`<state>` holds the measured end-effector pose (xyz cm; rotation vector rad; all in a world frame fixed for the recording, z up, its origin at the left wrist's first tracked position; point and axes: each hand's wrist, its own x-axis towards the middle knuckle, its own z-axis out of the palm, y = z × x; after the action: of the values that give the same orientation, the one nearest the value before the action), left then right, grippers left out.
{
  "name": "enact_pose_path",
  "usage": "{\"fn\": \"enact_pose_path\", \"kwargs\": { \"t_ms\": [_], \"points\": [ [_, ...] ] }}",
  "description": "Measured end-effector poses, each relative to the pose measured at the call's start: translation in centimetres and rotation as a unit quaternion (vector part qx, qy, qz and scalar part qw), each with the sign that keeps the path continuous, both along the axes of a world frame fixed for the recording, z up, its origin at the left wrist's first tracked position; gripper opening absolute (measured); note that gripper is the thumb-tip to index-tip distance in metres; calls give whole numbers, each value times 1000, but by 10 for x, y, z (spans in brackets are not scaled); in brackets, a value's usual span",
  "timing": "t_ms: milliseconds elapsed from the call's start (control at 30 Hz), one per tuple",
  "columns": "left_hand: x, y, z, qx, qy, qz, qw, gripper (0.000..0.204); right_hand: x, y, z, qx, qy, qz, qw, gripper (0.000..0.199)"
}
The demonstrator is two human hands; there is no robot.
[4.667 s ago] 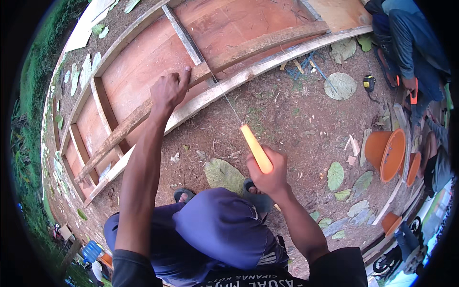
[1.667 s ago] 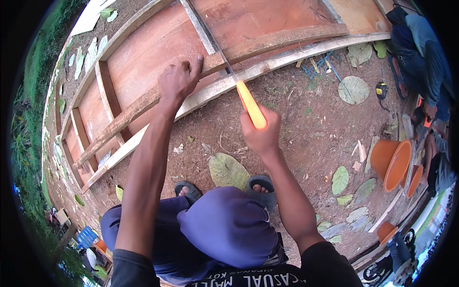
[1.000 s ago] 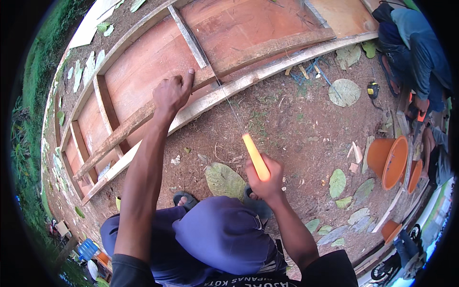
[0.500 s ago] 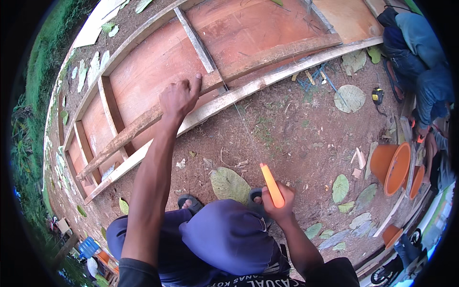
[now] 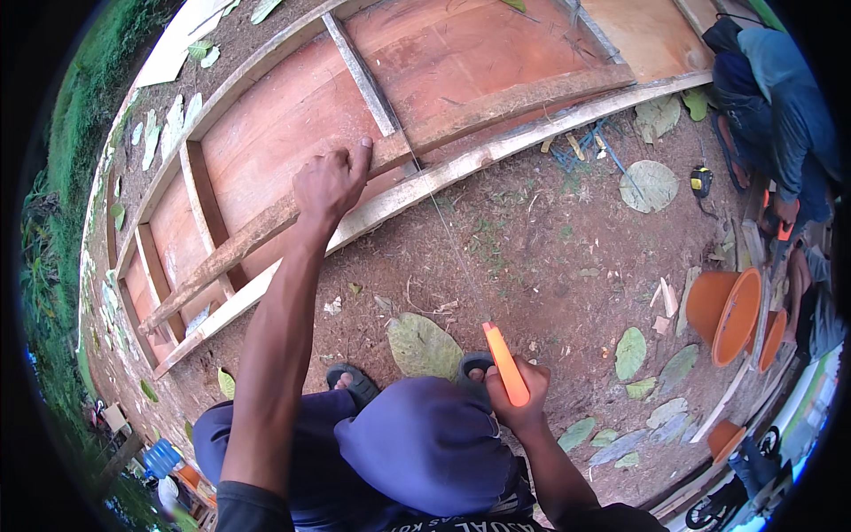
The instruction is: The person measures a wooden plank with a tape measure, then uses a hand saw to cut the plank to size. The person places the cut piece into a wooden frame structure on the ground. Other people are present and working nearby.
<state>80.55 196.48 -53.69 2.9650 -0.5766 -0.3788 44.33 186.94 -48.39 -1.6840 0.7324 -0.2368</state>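
Note:
My right hand (image 5: 521, 395) is wrapped round the orange handle of a handsaw (image 5: 505, 359). The thin blade runs away from me, seen nearly edge-on, and its far part crosses a rough wooden batten (image 5: 505, 104). My left hand (image 5: 330, 184) grips this batten just left of the blade, fingers closed over it and thumb up. Under the batten lies a wooden frame (image 5: 200, 200) with crosspieces on a reddish plywood panel (image 5: 292, 120). The frame's pale near rail (image 5: 368, 209) passes below the blade.
Orange pots (image 5: 714, 310) stand at the right. Beyond them a co-worker (image 5: 776, 115) bends over, holding another orange-handled saw (image 5: 784, 232). A yellow-black tape measure (image 5: 700, 181) lies on the ground, among large dry leaves (image 5: 649, 186) and blue strips (image 5: 567, 158). A blue water bottle (image 5: 161, 459) is far left.
My right hand has drawn the saw back slightly toward me. My left hand stays on the batten. The co-worker's arm and saw at the right have shifted.

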Motion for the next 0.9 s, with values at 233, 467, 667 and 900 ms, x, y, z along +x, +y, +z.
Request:
{"fn": "enact_pose_path", "kwargs": {
  "t_ms": [233,467,667,900],
  "points": [
    [3,-21,8,-36,-2,-29,999,78,200,-50,-10,-84,-92,-38,991,26],
    [0,-7,4,-11,27,-9,1000,78,39,-8,0,-36,-43,-18,998,5],
    [3,-20,9,-23,17,-22,999,78,205,-49,-22,-104,-106,-28,989,24],
    [1,-4,0,-5,9,-3,1000,77,27,-4,-7,-63,-63,-6,996,8]
  ]
}}
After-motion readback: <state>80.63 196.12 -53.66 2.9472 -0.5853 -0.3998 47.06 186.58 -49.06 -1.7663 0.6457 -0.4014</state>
